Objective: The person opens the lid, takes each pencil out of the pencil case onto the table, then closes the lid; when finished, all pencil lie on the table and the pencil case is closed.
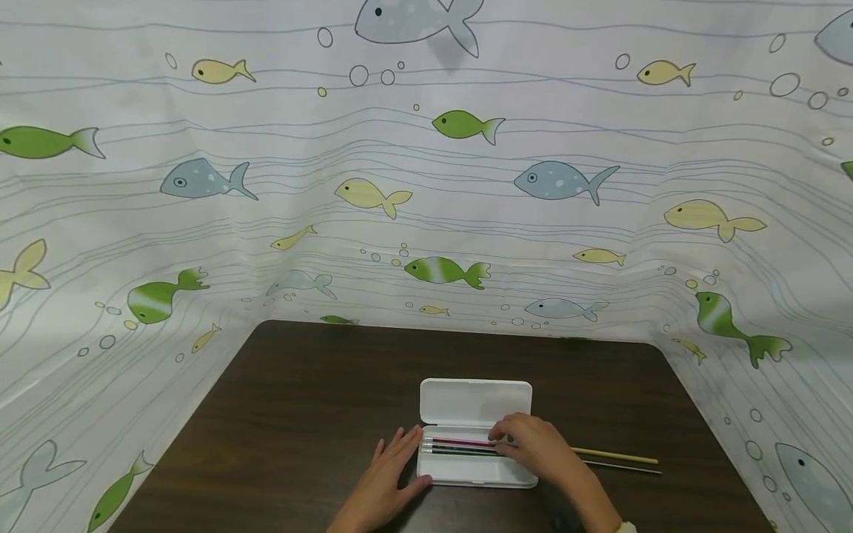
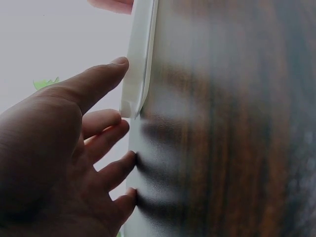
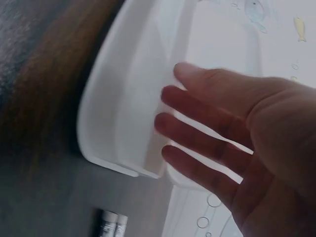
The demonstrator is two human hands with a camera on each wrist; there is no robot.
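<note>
A white pencil case (image 1: pixel 460 469) lies on the table with its lid (image 1: pixel 460 400) folded back. Several slim pencils (image 1: pixel 460 446), one of them red, lie lengthwise in it. My left hand (image 1: pixel 383 481) is at the case's left end, fingers extended; the left wrist view shows the thumb against the case's edge. Over the case's right part hovers my right hand (image 1: pixel 536 444). Its thumb and fingers are apart with nothing between them in the right wrist view, above the white tray (image 3: pixel 113 98). In the head view that hand hides the pencils' right ends.
To the right of the case lie a yellowish stick (image 1: pixel 620 455) and a thin grey stick (image 1: pixel 629 468). The dark table (image 1: pixel 320 392) is enclosed by a white curtain (image 1: pixel 300 118) printed with fish.
</note>
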